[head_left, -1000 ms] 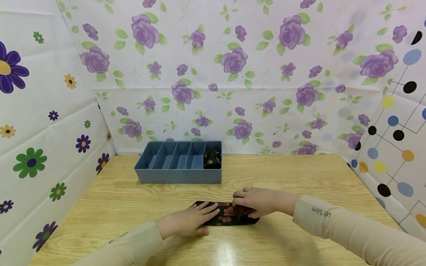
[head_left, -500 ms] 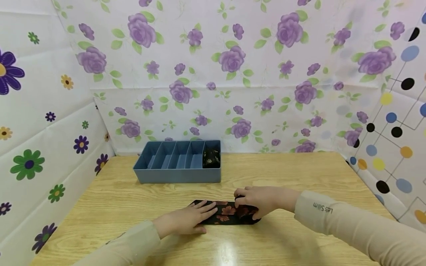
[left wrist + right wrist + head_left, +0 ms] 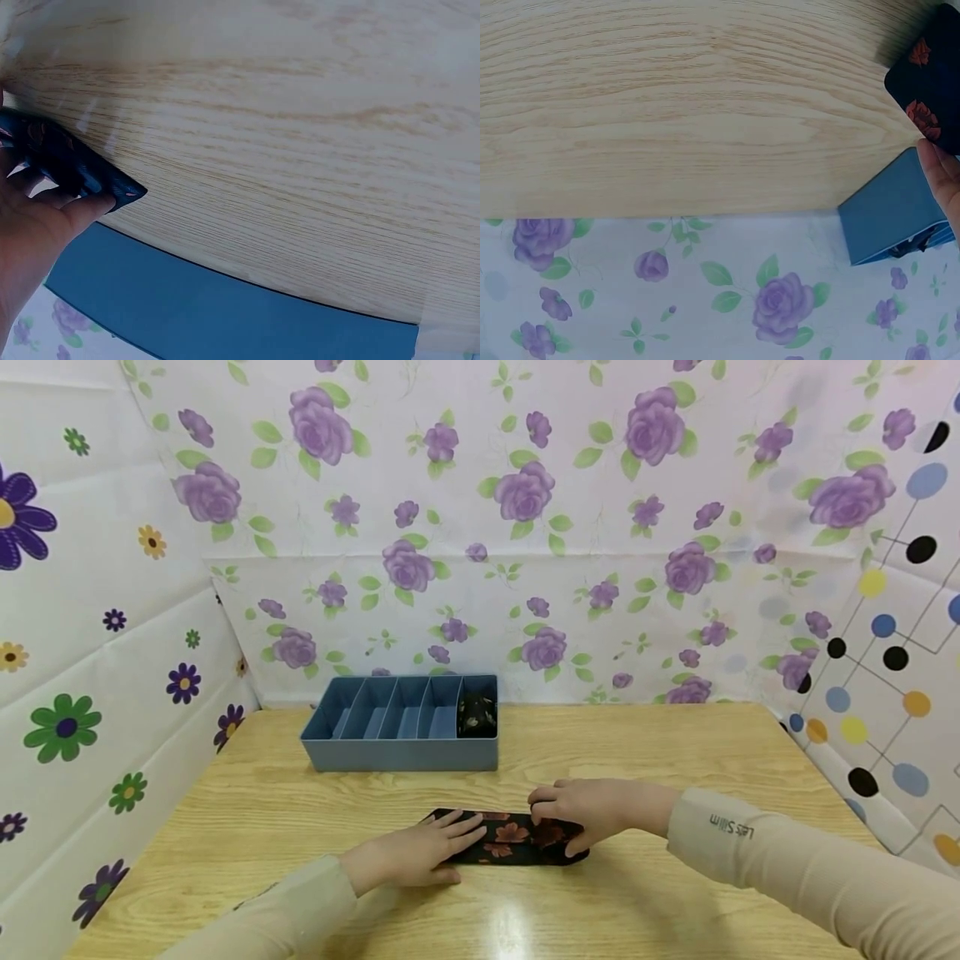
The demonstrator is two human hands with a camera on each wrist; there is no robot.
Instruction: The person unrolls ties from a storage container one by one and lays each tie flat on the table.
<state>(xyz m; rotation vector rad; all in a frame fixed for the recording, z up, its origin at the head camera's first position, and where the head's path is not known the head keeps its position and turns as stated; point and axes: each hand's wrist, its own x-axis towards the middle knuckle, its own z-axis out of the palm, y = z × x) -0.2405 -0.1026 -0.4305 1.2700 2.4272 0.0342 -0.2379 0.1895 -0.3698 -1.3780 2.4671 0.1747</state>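
Note:
A long strip of folded black cloth [image 3: 510, 842] with red flowers lies flat on the wooden table, in front of me. Over its left end my left hand [image 3: 420, 850] rests with fingers spread and straight. That end tapers to a point, and the cloth [image 3: 82, 161] shows under the fingers in the left wrist view. My right hand [image 3: 588, 810] holds the right end, fingers bent over the far edge and thumb at the near side. In the right wrist view the cloth's rounded end [image 3: 930, 90] shows beside the fingertips; most of that hand is out of frame.
Behind the cloth stands a blue divided box [image 3: 401, 755] with several compartments. Its rightmost compartment holds a dark bundle of patterned cloth [image 3: 477, 714]. A flowered sheet [image 3: 480, 527] hangs along the table's back edge, with patterned sheets at both sides.
My left hand has slid slightly left along the cloth. The right hand has shifted slightly right with its fingers still over the right end, and a bit more of the red flowers shows between the hands.

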